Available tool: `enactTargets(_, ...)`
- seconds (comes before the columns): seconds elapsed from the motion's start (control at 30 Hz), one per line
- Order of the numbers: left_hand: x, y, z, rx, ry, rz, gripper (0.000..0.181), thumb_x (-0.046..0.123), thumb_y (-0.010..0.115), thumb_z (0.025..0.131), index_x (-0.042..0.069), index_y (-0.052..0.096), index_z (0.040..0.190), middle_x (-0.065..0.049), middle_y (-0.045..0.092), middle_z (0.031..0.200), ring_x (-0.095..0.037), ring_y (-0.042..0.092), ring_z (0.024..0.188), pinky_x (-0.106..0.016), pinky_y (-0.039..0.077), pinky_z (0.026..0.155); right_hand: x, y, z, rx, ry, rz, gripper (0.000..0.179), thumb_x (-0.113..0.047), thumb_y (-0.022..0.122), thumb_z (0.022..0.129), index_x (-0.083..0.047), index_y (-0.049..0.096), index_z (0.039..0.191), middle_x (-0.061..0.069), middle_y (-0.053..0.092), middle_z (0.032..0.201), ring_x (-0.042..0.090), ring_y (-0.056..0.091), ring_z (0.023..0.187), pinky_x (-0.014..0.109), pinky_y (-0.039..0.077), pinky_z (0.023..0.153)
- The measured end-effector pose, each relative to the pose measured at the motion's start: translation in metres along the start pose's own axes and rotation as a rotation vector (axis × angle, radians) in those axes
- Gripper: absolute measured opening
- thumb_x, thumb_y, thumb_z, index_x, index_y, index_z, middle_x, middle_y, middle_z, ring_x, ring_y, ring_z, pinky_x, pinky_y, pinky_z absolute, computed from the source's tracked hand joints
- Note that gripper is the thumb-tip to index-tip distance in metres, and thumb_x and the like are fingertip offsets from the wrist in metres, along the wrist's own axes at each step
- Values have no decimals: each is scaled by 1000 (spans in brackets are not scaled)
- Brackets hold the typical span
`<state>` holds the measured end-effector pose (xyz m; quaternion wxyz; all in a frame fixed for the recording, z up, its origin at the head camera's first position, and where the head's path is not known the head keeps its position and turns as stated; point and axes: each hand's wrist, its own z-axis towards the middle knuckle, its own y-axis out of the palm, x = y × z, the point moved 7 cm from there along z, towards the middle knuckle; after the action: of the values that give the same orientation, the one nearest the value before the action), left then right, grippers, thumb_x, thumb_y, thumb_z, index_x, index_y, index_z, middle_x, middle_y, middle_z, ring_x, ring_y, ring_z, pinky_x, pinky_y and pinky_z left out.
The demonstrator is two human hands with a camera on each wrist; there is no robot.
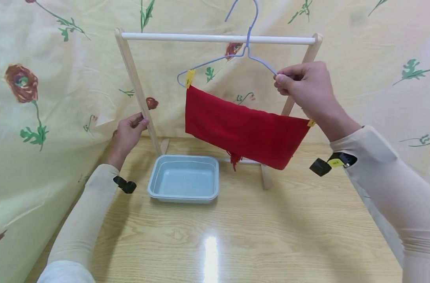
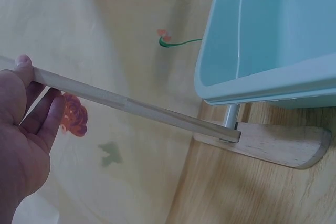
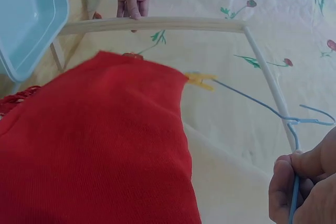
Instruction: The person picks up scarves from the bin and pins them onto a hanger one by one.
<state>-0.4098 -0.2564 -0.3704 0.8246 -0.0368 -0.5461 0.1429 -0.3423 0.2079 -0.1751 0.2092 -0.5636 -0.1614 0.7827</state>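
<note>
My right hand (image 1: 307,86) pinches the right arm of a blue wire hanger (image 1: 248,48) between thumb and fingers. A red cloth (image 1: 243,127) hangs from it by a yellow clothespin (image 1: 190,78) at the left and another clothespin (image 1: 311,123) at the right, tilted lower on the right; a red tassel shows beneath. In the head view the hanger's hook rises above the white rail (image 1: 186,37) of a wooden-sided clothes rack and its neck overlaps that rail. With thumb and fingertips, my left hand (image 1: 128,131) grips the rack's left wooden upright (image 2: 157,114).
A light blue plastic basin (image 1: 183,198) stands on the wood-grain table (image 1: 158,243), close by the rack's left foot (image 2: 289,142). The rack's right foot (image 1: 266,177) is under the cloth's lower edge. Flower-patterned fabric (image 1: 59,157) hangs behind and at the sides.
</note>
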Motion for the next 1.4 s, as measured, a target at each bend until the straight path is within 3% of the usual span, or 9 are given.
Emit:
enactTargets(0.33, -2, 1, 0, -5, -1, -3, 43, 21, 63, 103, -2, 60, 138, -27, 65, 129, -5, 69, 100, -23, 56, 89, 6, 20, 4, -21, 48, 40, 36, -22, 69, 97, -4, 71, 128, 10, 70, 106, 18, 66, 87, 17, 57, 78)
enactTargets(0.47, 0, 2, 0, -14, 7, -9, 42, 20, 62, 103, -2, 59, 139, -28, 64, 130, -5, 68, 101, -26, 56, 92, 11, 25, 4, -26, 57, 6, 37, -26, 69, 98, -7, 71, 129, 11, 70, 110, 18, 67, 90, 28, 54, 97)
enactTargets(0.57, 0, 2, 1, -19, 13, -7, 42, 18, 61, 103, -3, 59, 140, -29, 63, 131, -6, 68, 103, -30, 56, 94, 15, 27, 4, -27, 59, -15, 39, -30, 70, 97, -9, 71, 129, 9, 73, 108, 16, 69, 91, 50, 6, 126)
enactTargets(0.63, 0, 2, 1, -17, 14, -8, 41, 17, 61, 103, -3, 59, 139, -29, 63, 131, -6, 68, 103, -32, 56, 95, 18, 30, 4, -29, 59, -15, 39, -32, 70, 97, -9, 71, 129, 8, 74, 106, 15, 69, 91, 61, -22, 116)
enactTargets(0.7, -1, 1, 1, -14, 9, 0, 42, 18, 61, 103, -2, 59, 139, -29, 63, 131, -7, 68, 103, -33, 56, 95, 21, 32, 4, -28, 58, -16, 39, -32, 70, 97, -9, 72, 129, 7, 74, 106, 15, 70, 91, 56, -18, 120)
enactTargets(0.77, -2, 1, 2, -9, 0, 10, 42, 20, 62, 103, -2, 59, 140, -28, 63, 131, -8, 69, 104, -34, 55, 96, 23, 35, 3, -30, 49, -20, 38, -30, 69, 97, -9, 72, 128, 8, 74, 107, 16, 69, 90, 39, 21, 125)
enactTargets(0.8, -2, 1, 2, -8, -4, 14, 43, 21, 62, 103, -1, 59, 140, -27, 64, 131, -8, 69, 104, -34, 55, 96, 24, 37, 3, -29, 42, -23, 37, -29, 69, 97, -8, 72, 128, 9, 74, 107, 16, 69, 89, 31, 40, 114)
enactTargets(0.87, -2, 0, 2, -6, -11, 22, 43, 22, 62, 103, 0, 59, 140, -26, 64, 132, -9, 69, 105, -34, 55, 96, 25, 39, 3, -28, 27, -32, 36, -28, 69, 98, -8, 72, 127, 10, 74, 107, 17, 68, 88, 24, 57, 88)
enactTargets(1.4, -3, -1, 3, 2, -21, 47, 44, 23, 62, 103, 1, 59, 141, -25, 64, 133, -9, 68, 107, -25, 55, 93, 38, 50, 3, -49, 5, -41, 32, -24, 68, 99, -7, 73, 125, 12, 74, 110, 19, 67, 88, 19, 56, 80)
